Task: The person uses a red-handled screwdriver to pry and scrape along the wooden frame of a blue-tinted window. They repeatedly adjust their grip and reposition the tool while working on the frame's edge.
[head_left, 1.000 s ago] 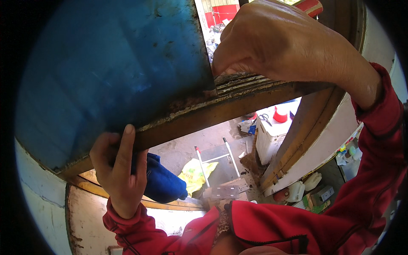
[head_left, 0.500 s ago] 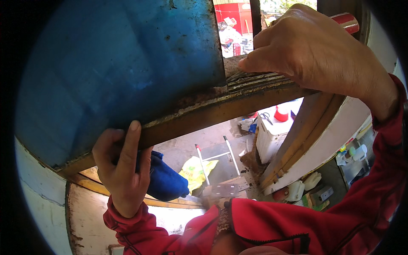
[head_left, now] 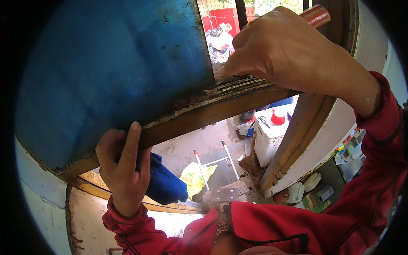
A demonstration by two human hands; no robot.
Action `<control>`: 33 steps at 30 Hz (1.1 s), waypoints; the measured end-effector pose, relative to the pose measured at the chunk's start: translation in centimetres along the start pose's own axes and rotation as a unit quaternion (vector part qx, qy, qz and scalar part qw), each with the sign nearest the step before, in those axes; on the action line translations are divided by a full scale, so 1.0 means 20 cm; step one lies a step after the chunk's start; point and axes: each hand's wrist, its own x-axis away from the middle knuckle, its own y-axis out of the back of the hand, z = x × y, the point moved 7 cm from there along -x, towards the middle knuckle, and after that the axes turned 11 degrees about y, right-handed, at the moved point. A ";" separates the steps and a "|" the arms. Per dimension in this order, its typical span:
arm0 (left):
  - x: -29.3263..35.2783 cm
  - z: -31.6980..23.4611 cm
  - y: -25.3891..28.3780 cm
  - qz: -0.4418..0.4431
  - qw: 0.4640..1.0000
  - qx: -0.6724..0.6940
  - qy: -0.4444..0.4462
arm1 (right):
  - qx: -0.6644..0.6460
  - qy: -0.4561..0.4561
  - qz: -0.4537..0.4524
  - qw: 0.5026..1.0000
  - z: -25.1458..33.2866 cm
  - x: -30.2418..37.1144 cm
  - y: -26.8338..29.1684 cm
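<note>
A red-handled tool (head_left: pixel 316 16) is in my right hand (head_left: pixel 280 51), fingers closed round it; its working end is hidden. That hand is over the dirty grooves (head_left: pixel 242 85) of a wooden window rail (head_left: pixel 191 119), just right of the blue panel's edge. Lower left, my left hand (head_left: pixel 125 170) is at the same rail, forefinger stretched up onto its edge and the other fingers bent. Behind its thumb a dark blue cloth (head_left: pixel 165 180) hangs bunched, seemingly held in that hand. The large stained blue panel (head_left: pixel 114 63) stands upright in the frame.
Below lie a white ladder (head_left: pixel 229 159), a yellow bag (head_left: pixel 197 176) and a white cabinet (head_left: pixel 267 138) bearing scissors (head_left: pixel 263 122) and a red funnel-shaped thing (head_left: pixel 278 116). A wooden post (head_left: pixel 299 136) rises at right. White jugs (head_left: pixel 295 192) stand lower right.
My right hand and the tool have moved left along the rail, as the view shifts slightly. My left hand stays at the rail with the cloth.
</note>
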 end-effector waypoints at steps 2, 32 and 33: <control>0.00 0.00 0.00 0.001 1.000 -0.001 -0.001 | -0.020 0.037 -0.054 0.998 0.01 0.02 0.05; 0.01 -0.03 0.01 -0.014 0.999 -0.044 0.001 | -0.519 -0.034 -0.271 0.810 -0.15 0.19 -0.21; -0.01 -0.04 0.01 -0.017 0.999 -0.045 -0.006 | -0.540 -0.010 -0.255 0.802 -0.24 0.21 -0.22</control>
